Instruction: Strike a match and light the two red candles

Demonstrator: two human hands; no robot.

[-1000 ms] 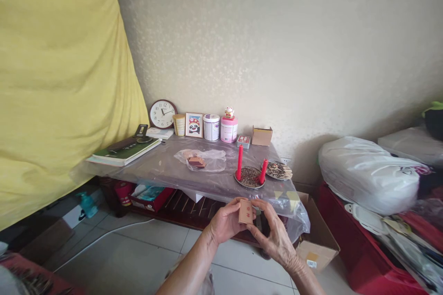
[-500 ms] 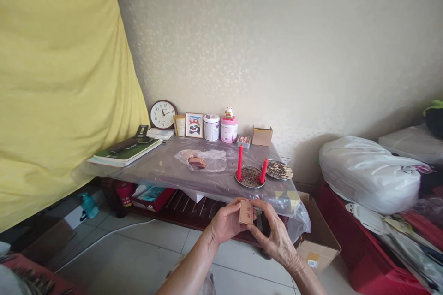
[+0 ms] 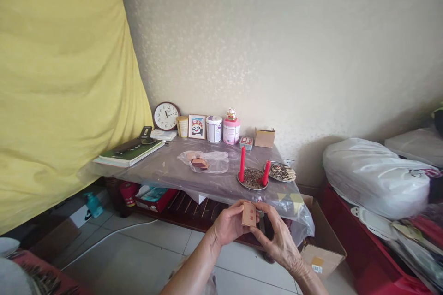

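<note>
A small tan matchbox (image 3: pixel 248 214) with red characters on its face is held up in front of the low table. My left hand (image 3: pixel 229 223) grips it from the left side. The fingertips and thumb of my right hand (image 3: pixel 273 235) close on its right edge. Beyond my hands, on the table, a metal plate (image 3: pixel 251 186) bears two red candles, a tall one (image 3: pixel 242 164) and a short one (image 3: pixel 266 173). Beside it is a second plate with many matchsticks (image 3: pixel 282 171). An opened plastic bag (image 3: pixel 218 162) holds more matchboxes (image 3: pixel 200 163).
Plastic sheeting covers the table (image 3: pixel 159 166). Along the wall stand a clock (image 3: pixel 166 116), a picture frame (image 3: pixel 197 126), tins (image 3: pixel 214 129) and a small carton (image 3: pixel 265 138). A cardboard box (image 3: pixel 327 244) and a red bin (image 3: pixel 363 249) are to the right; yellow cloth (image 3: pixel 69 78) hangs left.
The whole view has shifted slightly, so things appear a little further right. Both hands keep hold of the matchbox in nearly the same pose.
</note>
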